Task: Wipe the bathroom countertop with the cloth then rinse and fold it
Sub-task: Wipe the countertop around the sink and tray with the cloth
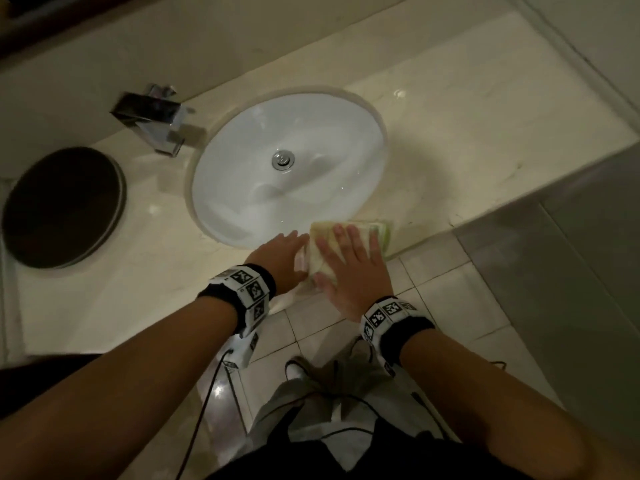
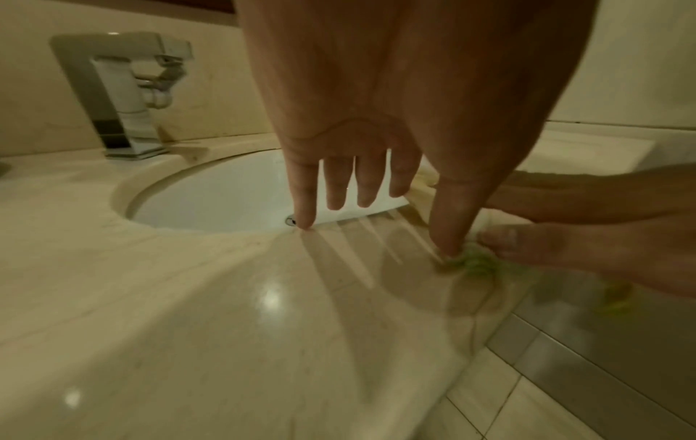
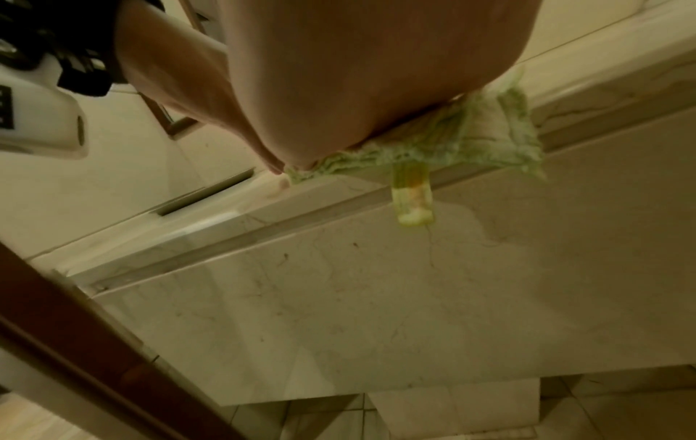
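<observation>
— Since the countertop (image 1: 450, 133) is bare beside the sink (image 1: 287, 161), which step is this?
— Folding, I judge: cloth (image 1: 349, 237) at the front edge, right hand (image 1: 349, 268) flat on it, left hand (image 1: 280, 258) open, thumb touching its corner.
— Next?
— Pinch a corner, fold over.

Head cam: high, looking steeply down on sink (image 1: 287, 161) and countertop (image 1: 450, 126). Left wrist cam: low over counter, facing faucet (image 2: 124, 98). Right wrist cam: close under palm, at counter's front edge. All share the green cloth (image 1: 349, 244).
</observation>
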